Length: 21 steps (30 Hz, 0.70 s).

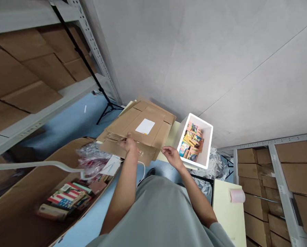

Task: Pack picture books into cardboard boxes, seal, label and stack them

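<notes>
A stack of flattened cardboard boxes (153, 137) lies on a pale yellow table (172, 136), its top piece bearing a white label (145, 126). My left hand (129, 144) is at the near left edge of the stack, closed with its fingers at the cardboard. Just off the stack's near right corner is my right hand (172, 156), its fingers bent together in a pinch. Whatever those fingertips hold, if anything, is too small to make out. To the right of that hand stands a white foam box (208, 144) holding several small colourful packs (193, 139).
At lower left is a large open carton (14, 209) with books (66, 199) and clear plastic wrapping (94, 154). A white tube (35, 166) crosses above it. Shelves of cartons (37, 65) flank both sides. A pink roll (237, 196) sits on another table (228, 219). Shredded paper (217, 168) lies behind.
</notes>
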{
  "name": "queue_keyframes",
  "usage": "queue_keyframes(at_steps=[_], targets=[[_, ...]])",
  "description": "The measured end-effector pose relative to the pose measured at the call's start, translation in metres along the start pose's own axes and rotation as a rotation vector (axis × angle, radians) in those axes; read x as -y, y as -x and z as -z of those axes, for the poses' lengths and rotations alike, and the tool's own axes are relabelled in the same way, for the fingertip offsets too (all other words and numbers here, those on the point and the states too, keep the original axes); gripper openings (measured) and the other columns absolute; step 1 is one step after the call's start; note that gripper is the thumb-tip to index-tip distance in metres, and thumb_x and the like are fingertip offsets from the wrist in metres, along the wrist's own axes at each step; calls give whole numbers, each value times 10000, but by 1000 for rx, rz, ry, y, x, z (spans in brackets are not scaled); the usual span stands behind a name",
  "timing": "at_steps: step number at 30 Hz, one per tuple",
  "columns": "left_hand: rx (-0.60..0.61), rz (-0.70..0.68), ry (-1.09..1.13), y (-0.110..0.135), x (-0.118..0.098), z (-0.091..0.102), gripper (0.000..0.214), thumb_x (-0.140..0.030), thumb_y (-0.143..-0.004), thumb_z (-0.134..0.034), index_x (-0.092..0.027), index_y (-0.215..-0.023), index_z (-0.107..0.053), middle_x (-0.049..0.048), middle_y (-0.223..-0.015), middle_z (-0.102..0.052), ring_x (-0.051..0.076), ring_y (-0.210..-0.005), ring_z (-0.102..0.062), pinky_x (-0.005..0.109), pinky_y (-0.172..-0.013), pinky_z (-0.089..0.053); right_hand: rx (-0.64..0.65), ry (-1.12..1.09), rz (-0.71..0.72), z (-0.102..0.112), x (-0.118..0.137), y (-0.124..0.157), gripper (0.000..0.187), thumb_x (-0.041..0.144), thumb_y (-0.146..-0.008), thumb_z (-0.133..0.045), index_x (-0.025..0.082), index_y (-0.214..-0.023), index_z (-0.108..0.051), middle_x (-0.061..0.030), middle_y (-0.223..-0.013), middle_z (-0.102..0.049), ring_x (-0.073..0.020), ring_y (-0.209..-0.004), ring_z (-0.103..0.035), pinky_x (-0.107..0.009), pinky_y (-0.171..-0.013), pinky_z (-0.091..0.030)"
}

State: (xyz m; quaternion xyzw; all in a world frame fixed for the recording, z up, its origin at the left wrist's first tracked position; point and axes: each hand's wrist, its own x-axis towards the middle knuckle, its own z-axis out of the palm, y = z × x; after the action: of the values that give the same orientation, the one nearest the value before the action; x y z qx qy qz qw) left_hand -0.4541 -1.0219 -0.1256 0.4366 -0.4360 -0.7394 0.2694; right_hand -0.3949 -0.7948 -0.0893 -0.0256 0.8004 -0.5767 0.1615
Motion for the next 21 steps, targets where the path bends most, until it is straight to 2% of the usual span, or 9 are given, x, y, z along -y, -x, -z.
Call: queue_keyframes(at_steps=[3, 5, 8, 11, 14, 16, 19, 21], targets=[[-43, -19, 76, -2, -18, -5, 477, -521, -811, -825, -254, -895, -439, 38, -1020, -705, 173, -897, -698, 320, -788, -630, -44, -18, 51, 13, 15, 5, 338, 554, -929, -744, 252, -1057, -822, -68, -1014, -854, -262, -970, -809, -390, -908, -659], [3, -43, 142, 0, -33, -10, 466, -461, -777, -844, -250, -893, -445, 39, -1059, -721, 178, -942, -720, 314, -810, -641, -94, -34, 93, 26, 28, 11, 344, 552, -945, -732, 253, -1090, -822, -73, -1030, -849, -268, -985, -806, -399, -920, -658], [185, -59, 196, 14, -56, -25, 440, -406, -734, -875, -245, -897, -499, 38, -1092, -755, 198, -1009, -746, 330, -835, -657, -241, -51, 178, 56, 53, 27, 338, 527, -986, -712, 251, -1152, -814, -82, -1070, -843, -278, -1005, -800, -415, -933, -658], [444, -97, 204, 47, -72, -56, 418, -420, -714, -917, -249, -961, -627, 49, -1148, -787, 230, -1148, -751, 382, -985, -653, -499, -15, 266, 104, 80, 57, 335, 501, -1024, -689, 240, -1196, -809, -107, -1143, -834, -287, -1046, -792, -425, -951, -653], [698, -105, 179, 101, -72, -98, 432, -483, -736, -932, -245, -1016, -704, 63, -1198, -802, 247, -1270, -727, 417, -1161, -582, -826, 149, 330, 171, 94, 104, 352, 507, -1062, -648, 237, -1223, -807, -127, -1212, -809, -291, -1123, -763, -438, -985, -642], [856, -70, 135, 149, -60, -127, 449, -514, -746, -935, -234, -1026, -723, 73, -1198, -805, 255, -1280, -723, 425, -1191, -561, -1068, 291, 330, 219, 88, 145, 391, 532, -1067, -643, 240, -1285, -783, -141, -1293, -772, -298, -1219, -726, -462, -1026, -628], [1099, 11, 57, 233, -28, -162, 465, -519, -744, -953, -223, -1030, -737, 76, -1173, -811, 249, -1241, -735, 397, -1177, -562, -1369, 407, 205, 281, 52, 219, 584, 623, -1034, -665, 231, -1465, -681, -180, -1475, -678, -330, -1396, -644, -537, -1141, -573], [1271, 91, 0, 295, -2, -177, 476, -517, -740, -967, -218, -1035, -744, 77, -1167, -815, 241, -1224, -741, 373, -1165, -561, -1520, 372, 69, 308, 17, 276, 727, 692, -1016, -655, 216, -1563, -598, -207, -1563, -619, -347, -1470, -599, -574, -1205, -526]])
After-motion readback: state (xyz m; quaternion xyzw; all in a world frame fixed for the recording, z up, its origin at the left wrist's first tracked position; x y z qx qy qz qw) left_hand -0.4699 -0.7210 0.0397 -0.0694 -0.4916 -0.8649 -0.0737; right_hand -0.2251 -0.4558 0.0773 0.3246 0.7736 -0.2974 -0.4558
